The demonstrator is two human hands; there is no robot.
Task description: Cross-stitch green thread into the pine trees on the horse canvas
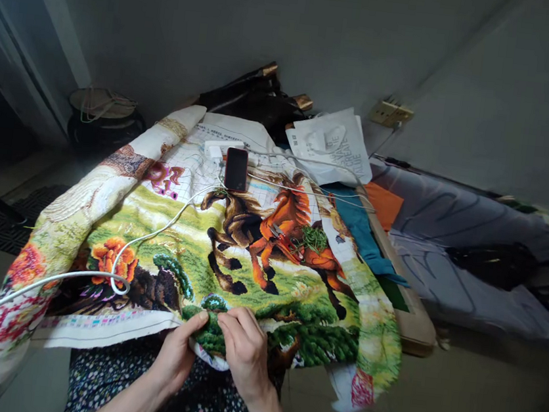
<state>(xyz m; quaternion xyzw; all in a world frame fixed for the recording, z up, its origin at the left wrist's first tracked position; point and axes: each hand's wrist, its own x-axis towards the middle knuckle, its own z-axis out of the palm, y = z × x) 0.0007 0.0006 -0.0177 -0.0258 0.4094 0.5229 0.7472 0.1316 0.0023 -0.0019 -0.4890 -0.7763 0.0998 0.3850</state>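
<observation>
A large cross-stitch cloth point(176, 201) with stitched horses, grass and flowers spreads before me and over my lap, its left side rolled up. My left hand point(177, 352) holds its near edge, thumb on top of the green stitching and the other fingers underneath. Just to the right, my right hand point(245, 351) is closed in a pinch at the same green patch; whatever lies between its fingertips is too small to make out. On the orange horse lie a tangle of green thread point(315, 238) and small red-handled scissors point(278, 234).
A phone point(236, 169) lies on the cloth beside a white power strip point(224, 148). A white cable point(83, 273) loops across the left side. At the back is a white bag point(331, 146), with a teal cloth point(363, 219) to the right and a socket point(391, 113) on the wall.
</observation>
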